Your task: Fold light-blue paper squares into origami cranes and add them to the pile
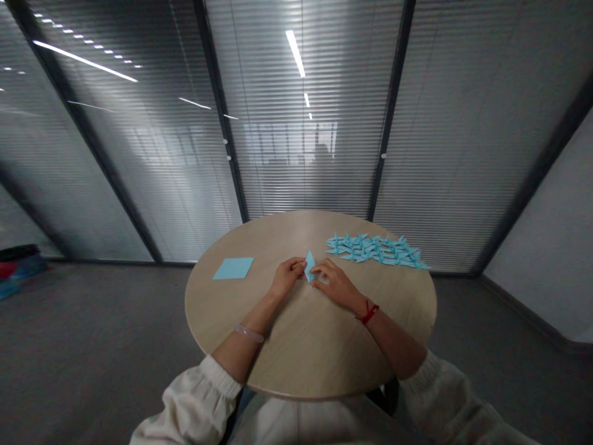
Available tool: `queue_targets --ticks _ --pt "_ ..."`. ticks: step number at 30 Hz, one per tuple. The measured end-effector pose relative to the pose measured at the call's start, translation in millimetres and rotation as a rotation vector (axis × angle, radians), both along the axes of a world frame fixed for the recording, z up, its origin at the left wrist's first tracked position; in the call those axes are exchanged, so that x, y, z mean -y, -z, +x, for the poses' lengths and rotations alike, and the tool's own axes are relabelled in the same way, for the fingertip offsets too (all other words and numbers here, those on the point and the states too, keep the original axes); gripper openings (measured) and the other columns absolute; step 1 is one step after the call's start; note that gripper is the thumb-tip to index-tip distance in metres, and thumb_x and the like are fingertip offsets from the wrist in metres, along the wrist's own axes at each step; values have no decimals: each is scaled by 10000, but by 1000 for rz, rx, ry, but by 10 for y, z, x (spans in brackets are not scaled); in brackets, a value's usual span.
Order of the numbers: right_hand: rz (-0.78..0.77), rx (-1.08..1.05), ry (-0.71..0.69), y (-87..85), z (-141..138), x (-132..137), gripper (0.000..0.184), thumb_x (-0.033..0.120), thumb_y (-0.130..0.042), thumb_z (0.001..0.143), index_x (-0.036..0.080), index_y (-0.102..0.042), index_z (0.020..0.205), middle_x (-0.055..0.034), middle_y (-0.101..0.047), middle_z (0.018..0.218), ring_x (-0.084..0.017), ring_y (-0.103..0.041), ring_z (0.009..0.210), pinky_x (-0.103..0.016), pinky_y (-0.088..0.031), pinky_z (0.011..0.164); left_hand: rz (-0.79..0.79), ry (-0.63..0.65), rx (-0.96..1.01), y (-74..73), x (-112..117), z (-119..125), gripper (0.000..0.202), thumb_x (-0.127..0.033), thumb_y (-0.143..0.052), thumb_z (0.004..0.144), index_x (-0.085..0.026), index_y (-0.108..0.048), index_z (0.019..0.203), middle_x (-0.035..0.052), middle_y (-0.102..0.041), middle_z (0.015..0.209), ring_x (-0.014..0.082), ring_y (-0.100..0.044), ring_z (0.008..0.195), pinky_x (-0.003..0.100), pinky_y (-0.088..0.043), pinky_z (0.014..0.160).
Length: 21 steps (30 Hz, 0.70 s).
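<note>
A small light-blue folded paper piece (309,265), pointed at the top, stands between my two hands near the middle of the round wooden table (296,358). My left hand (288,275) pinches its left side with curled fingers. My right hand (334,283) grips its right side, fingers bent against the paper. Both wrists rest on the tabletop; a pale band is on my left wrist and a red cord on my right.
A flat light-blue paper square (233,268) lies on the table to the left. Several folded blue paper cranes (374,250) lie in rows at the table's far right. Glass walls with blinds stand behind. Grey floor surrounds the table.
</note>
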State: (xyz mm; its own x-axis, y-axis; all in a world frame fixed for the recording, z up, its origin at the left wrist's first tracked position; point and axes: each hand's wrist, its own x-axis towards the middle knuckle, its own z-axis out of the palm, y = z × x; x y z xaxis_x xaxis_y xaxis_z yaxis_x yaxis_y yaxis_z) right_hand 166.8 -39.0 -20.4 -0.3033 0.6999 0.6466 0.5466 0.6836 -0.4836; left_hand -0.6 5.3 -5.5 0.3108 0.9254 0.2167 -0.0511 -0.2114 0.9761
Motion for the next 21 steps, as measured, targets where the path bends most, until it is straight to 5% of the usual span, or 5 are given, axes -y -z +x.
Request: queue_targets --ticks 7,11,21 --pt "-11 -68 50 -45 22 11 166 225 -462 890 189 -624 880 -53 -601 894 -160 -549 832 -278 -436 736 87 66 -54 15 41 -7 590 -437 -667 679 -124 -580 1172 -35 -536 591 95 -512 564 251 -477 618" --pt "-40 -122 105 -67 22 27 197 250 -426 904 178 -597 838 -41 -609 822 -155 -550 769 -256 -413 684 162 132 -157 0 84 3 458 -496 -599 729 -117 -676 974 52 -627 791 135 -549 691 242 -452 627" --pt "-107 -182 187 -32 4 33 243 307 -355 920 189 -538 811 -10 -579 707 -141 -533 657 -227 -372 595 295 109 -425 51 57 -28 406 -498 -592 727 -113 -692 806 -5 -571 613 106 -470 567 209 -339 552"
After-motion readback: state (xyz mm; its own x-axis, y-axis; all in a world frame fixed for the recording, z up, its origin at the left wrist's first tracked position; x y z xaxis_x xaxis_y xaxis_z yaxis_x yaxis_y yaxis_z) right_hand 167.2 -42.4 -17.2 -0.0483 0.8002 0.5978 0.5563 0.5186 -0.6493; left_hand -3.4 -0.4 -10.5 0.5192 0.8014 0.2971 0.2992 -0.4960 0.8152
